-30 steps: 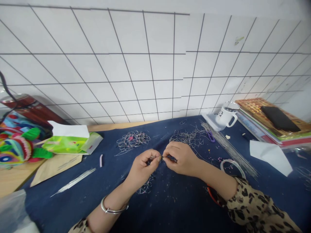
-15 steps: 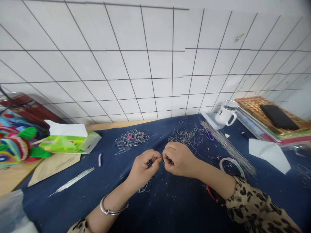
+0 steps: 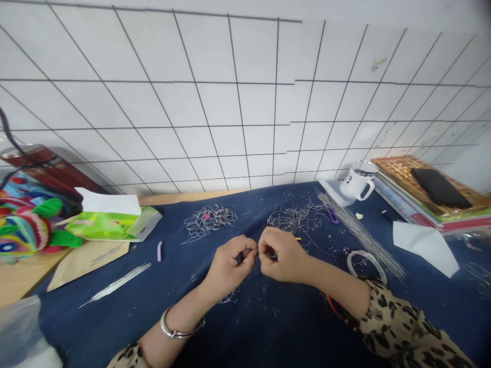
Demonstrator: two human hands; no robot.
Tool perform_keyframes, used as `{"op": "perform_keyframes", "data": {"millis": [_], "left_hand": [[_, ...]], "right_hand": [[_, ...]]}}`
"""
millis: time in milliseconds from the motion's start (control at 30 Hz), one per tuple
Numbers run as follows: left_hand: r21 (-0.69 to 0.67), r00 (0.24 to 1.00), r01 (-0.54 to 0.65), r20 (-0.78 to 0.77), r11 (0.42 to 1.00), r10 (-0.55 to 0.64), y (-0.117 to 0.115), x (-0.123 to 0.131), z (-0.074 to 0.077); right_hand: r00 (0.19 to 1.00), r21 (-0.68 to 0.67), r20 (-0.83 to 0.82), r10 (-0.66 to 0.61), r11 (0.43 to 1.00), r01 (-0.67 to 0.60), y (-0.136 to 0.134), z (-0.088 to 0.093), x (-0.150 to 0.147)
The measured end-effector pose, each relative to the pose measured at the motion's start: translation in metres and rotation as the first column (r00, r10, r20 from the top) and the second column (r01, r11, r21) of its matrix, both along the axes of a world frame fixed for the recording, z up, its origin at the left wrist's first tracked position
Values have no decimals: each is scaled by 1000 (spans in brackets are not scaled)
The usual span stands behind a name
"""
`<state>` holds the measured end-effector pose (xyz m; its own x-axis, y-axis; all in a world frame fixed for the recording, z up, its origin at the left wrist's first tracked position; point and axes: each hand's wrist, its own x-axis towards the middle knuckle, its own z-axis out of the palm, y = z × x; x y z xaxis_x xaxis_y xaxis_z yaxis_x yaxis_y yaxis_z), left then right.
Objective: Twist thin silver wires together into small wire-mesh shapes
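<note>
**Head view: a thin wire pinched between two hands over a blue cloth**

Head camera: both hands are seen meeting above the middle of a dark blue cloth [image 3: 268, 327]. The left hand [image 3: 230, 260] is closed, with thumb and forefinger pinched on one end of a thin wire [image 3: 253, 250]. The right hand [image 3: 284, 255] is likewise closed, and the other end of the wire is gripped in its fingertips. The wire is held level between the two hands, just clear of the cloth. A small dark object seems to be held in the left fingers as well, but it is too small to be made out.

A silver bangle [image 3: 178, 327] is worn on the left wrist, and the right forearm is covered by a leopard-print sleeve [image 3: 402, 327]. A small wire tangle [image 3: 230, 296] lies on the cloth below the left hand. Two larger tangles are set beyond the hands: one with pink beads [image 3: 209, 221] to the left and one [image 3: 293, 217] to the right. A bundle of straight wires [image 3: 360, 232] is laid diagonally to the right, near a clear ring [image 3: 366, 260]. A white mug [image 3: 358, 181] is placed by the tiled wall, and a green tissue pack [image 3: 111, 222] is seen well apart at the left.
</note>
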<state>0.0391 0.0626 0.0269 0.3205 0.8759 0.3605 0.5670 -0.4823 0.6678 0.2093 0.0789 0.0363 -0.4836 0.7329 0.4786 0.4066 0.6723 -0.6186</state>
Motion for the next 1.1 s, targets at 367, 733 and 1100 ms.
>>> {"op": "perform_keyframes", "data": {"millis": [367, 733, 1100], "left_hand": [[-101, 994, -9, 103, 995, 19, 3, -2, -2], [-45, 997, -11, 78, 999, 15, 2, -3, -1], [-74, 996, -7, 84, 997, 14, 0, -3, -2]], "right_hand": [[1000, -73, -5, -10, 997, 9, 18, 15, 18], [985, 113, 164, 58, 991, -77, 9, 12, 11], [958, 319, 284, -39, 946, -56, 7, 4, 8]]}}
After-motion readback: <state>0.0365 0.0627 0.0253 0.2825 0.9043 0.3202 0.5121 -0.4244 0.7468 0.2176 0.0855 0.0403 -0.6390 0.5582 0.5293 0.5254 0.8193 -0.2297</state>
